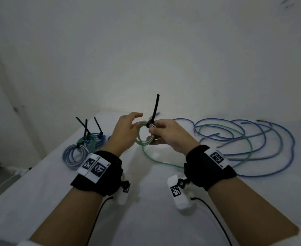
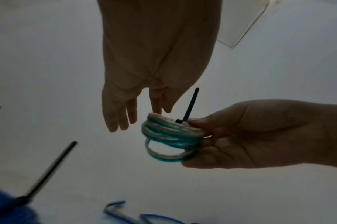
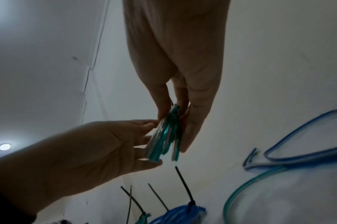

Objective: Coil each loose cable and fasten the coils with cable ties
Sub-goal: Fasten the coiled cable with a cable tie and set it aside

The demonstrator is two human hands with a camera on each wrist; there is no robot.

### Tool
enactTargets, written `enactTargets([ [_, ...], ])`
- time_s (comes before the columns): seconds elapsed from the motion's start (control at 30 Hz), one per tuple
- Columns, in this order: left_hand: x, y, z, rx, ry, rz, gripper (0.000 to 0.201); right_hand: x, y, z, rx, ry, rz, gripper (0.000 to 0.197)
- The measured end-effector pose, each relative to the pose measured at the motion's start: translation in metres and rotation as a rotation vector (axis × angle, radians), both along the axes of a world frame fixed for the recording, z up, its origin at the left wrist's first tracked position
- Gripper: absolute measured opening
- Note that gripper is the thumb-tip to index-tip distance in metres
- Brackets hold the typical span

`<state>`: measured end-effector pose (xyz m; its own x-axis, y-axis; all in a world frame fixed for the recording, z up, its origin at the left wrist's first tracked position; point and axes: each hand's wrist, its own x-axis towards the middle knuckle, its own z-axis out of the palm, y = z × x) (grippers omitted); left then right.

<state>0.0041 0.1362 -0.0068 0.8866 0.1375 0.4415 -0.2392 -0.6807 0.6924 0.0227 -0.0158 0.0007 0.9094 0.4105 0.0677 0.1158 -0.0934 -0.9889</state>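
A: Biggest item first: loose cables (image 1: 243, 139), blue and green, sprawled on white table (image 1: 146, 219) out past right hand (image 1: 171, 134), well apart from left hand (image 1: 124, 132).

B: Finished stock?

A: Tied coils (image 1: 83, 147), blue and green, black tie tails sticking up, lying just outside left hand.

B: Current piece?

A: Green coil (image 1: 145, 133) held up off table between both hands. Green strand trailing on table below right hand, toward the loose pile; cannot tell whether part of the same cable.

B: Grip state?

A: Right hand clamped on coil at the tie point, thumb one side of the bundle, fingers the other. Left hand relaxed, fingers straight, fingertips brushing far rim of coil, gripping nothing.

B: Tie?

A: Black cable tie (image 1: 154, 110) looped round the bundle right at right thumb, tail standing up. Looks cinched or close to it.

B: Handling?

A: Judging by look: light, thin, smooth jacket, springy. Loops already fanning apart away from the tie in left wrist view. Likely to slip sideways if pinched on one strand.

B: Where to take hold?

A: Across all loops at once, next to the tie head. For final pull, tail end, with bundle pinned by other hand.
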Motion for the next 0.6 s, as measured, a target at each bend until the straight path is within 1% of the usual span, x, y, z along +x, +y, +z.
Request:
enactTargets([
  [0.03, 0.0, 0.012, -0.001, -0.027, 0.02, 0.013, 0.027, 0.001, 0.01, -0.001, -0.014, 0.008, 0.011, 0.008],
  [0.1, 0.001, 0.034, -0.004, -0.017, 0.056, 0.073, 0.022, 0.004, 0.03, -0.004, -0.026, 0.037, 0.012, 0.01],
  [0.23, 0.003, 0.066, -0.011, 0.027, 0.119, 0.212, 0.003, 0.014, 0.066, -0.018, -0.087, 0.08, -0.058, 0.021],
  [0.3, 0.003, 0.077, -0.014, 0.093, 0.172, 0.246, 0.004, 0.018, 0.081, -0.026, -0.173, 0.059, -0.073, 0.012],
  [0.33, 0.004, 0.082, -0.016, 0.129, 0.21, 0.253, 0.003, 0.02, 0.086, -0.029, -0.216, 0.05, -0.07, 0.012],
  [0.4, 0.005, 0.087, -0.018, 0.196, 0.275, 0.264, 0.002, 0.023, 0.097, -0.032, -0.28, 0.04, -0.055, 0.02],
  [0.43, 0.005, 0.089, -0.018, 0.214, 0.3, 0.267, 0.002, 0.024, 0.101, -0.033, -0.302, 0.028, -0.051, 0.017],
  [0.47, 0.006, 0.089, -0.018, 0.239, 0.324, 0.27, 0.005, 0.026, 0.104, -0.033, -0.339, 0.014, -0.032, 0.009],
  [0.5, 0.006, 0.09, -0.017, 0.281, 0.35, 0.273, 0.008, 0.028, 0.107, -0.033, -0.386, -0.014, -0.007, 0.005],
  [0.53, 0.007, 0.091, -0.017, 0.329, 0.38, 0.271, 0.011, 0.03, 0.109, -0.033, -0.442, -0.033, 0.021, 0.014],
  [0.6, 0.009, 0.092, -0.017, 0.391, 0.431, 0.255, 0.014, 0.033, 0.109, -0.034, -0.486, -0.011, 0.066, 0.024],
])
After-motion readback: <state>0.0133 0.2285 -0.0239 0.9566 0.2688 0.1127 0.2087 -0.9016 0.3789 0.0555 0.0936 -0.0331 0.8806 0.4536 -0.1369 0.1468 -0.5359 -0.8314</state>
